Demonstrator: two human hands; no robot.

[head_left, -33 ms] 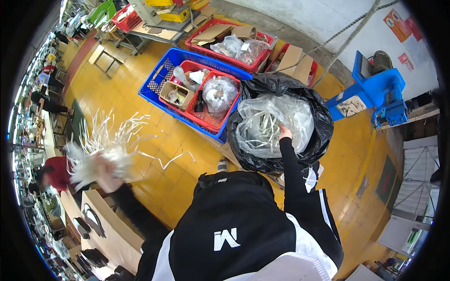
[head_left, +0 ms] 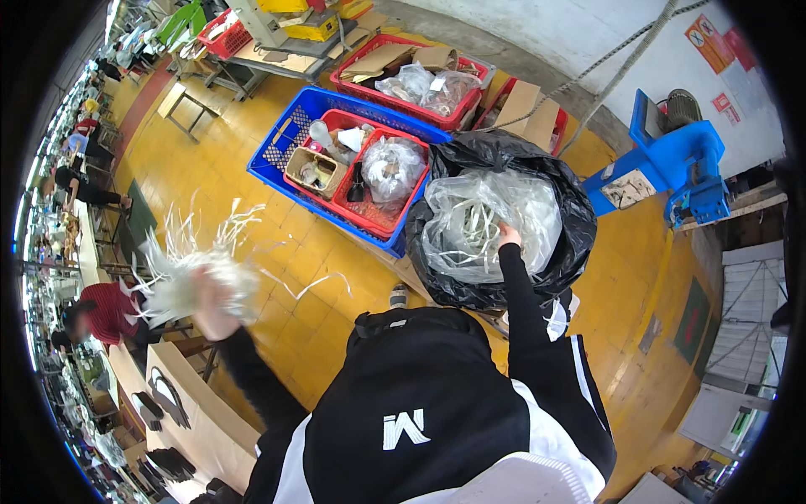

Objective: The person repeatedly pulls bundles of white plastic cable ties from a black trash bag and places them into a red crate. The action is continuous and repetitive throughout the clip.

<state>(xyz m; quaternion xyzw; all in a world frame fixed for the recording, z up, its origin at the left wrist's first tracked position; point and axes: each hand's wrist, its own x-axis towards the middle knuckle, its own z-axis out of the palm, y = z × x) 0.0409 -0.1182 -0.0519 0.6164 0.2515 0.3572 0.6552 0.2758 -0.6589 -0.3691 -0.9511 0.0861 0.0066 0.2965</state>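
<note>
My left hand [head_left: 215, 309] is raised at the left, blurred, and closed around a loose bundle of white plastic strips [head_left: 189, 281]. Strip ends fan out above it, and one long strip [head_left: 315, 287] trails to the right. In front of me, my right hand [head_left: 509, 236] reaches into the mouth of a clear plastic bag [head_left: 537, 206] and appears to grip its inner side. More pale strips [head_left: 480, 225] lie inside, beside my fingertips, which are partly hidden. A black plastic bag [head_left: 582, 223] surrounds the clear one.
Left of the bags stands a blue crate [head_left: 262, 160] holding red trays [head_left: 342, 200]. Behind it are a red crate [head_left: 480, 81] and cardboard [head_left: 525, 109]. A blue machine [head_left: 663, 164] stands right; a table with dark cut pieces [head_left: 201, 386] is lower left, near a person [head_left: 109, 312].
My left hand and the bundle of strips have moved slightly to the right, and the loose ends have swung. My right hand stays in the clear bag.
</note>
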